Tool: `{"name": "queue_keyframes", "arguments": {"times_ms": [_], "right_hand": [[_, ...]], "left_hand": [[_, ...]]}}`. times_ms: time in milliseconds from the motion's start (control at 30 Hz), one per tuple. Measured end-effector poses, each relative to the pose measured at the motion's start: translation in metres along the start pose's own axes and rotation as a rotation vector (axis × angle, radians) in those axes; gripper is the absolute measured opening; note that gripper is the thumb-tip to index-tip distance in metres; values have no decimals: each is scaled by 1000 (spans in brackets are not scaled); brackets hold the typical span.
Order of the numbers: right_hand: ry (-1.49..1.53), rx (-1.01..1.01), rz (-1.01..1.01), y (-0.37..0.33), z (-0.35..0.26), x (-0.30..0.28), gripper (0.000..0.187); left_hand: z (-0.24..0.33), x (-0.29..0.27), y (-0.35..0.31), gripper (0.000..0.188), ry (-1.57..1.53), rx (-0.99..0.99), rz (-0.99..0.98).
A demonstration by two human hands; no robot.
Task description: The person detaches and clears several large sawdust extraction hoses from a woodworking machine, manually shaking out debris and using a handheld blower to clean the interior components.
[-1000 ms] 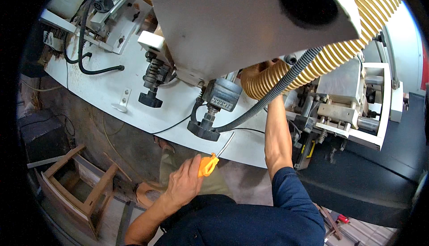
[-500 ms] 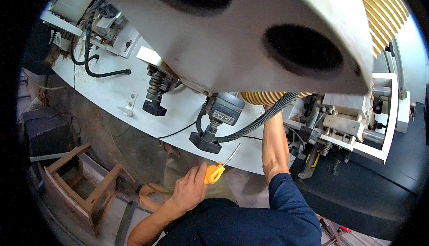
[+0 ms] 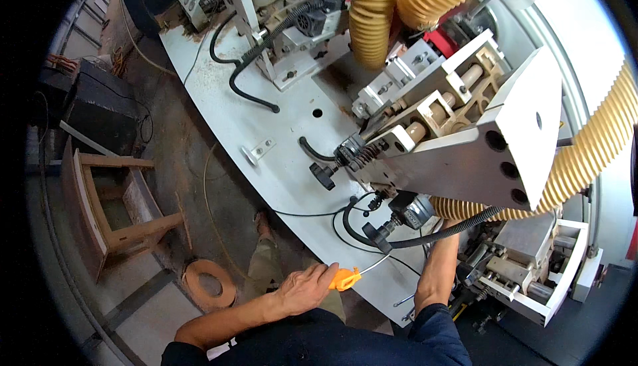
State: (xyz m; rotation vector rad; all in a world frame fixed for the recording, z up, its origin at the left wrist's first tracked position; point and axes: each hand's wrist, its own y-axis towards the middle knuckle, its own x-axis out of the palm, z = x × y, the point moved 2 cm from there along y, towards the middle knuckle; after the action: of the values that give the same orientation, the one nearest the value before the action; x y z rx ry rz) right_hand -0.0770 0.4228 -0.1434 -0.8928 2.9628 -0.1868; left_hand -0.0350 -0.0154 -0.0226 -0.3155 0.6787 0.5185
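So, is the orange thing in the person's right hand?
No, the left hand is the one wrapped around the orange handle with the thin metal tube.

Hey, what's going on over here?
A person is at a machine with a white bed. The left hand grips an orange-handled tool, its thin metal shaft angled up and away. The right forearm goes in toward a ribbed yellow hose; that hand is hidden from view.

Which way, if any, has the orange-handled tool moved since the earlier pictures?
Yes: the orange-handled tool appears shifted toward the lower black knob, its tip now nearer it.
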Motion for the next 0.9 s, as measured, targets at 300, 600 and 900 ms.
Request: {"name": "queue_keyframes", "arguments": {"times_ms": [300,600,900], "right_hand": [[-44,60,260,-61,7,-58,26],[32,332,441,-290,38,1,18],[-229,206,-332,-359,-23,222,25]], "left_hand": [[-47,-59,-54,55,55,-40,91],[-124,-178,-104,56,68,-175,299],[-175,-302,-87,44,103,-39,562]]}}
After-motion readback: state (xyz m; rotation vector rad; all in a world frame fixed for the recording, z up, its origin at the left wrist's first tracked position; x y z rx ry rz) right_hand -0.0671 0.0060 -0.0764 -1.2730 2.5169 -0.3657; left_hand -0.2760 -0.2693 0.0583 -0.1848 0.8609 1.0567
